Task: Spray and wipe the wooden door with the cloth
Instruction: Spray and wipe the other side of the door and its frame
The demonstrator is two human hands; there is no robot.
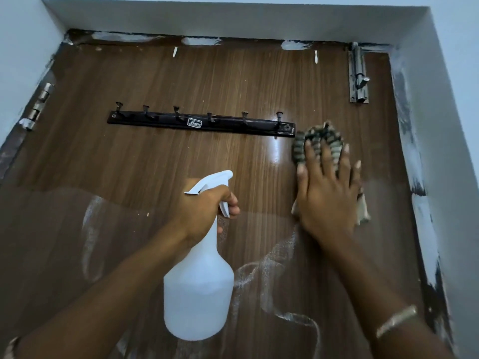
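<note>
Your wooden door (pixel 155 156) has got a hook rail (pixel 201 122), a bolt latch (pixel 358 73) top right, and the cloth (pixel 300 149) beside the rail.

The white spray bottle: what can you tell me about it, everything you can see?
The white translucent plastic spray bottle has a wide rounded body, a long slim neck and an opaque white spray head with a trigger. The left hand grips the neck just under the head, fingers curled round the trigger. It is held upright before the brown wooden door, nozzle aimed at it. Only that hand is seen touching it. No label shows; its fill level cannot be told.
</note>
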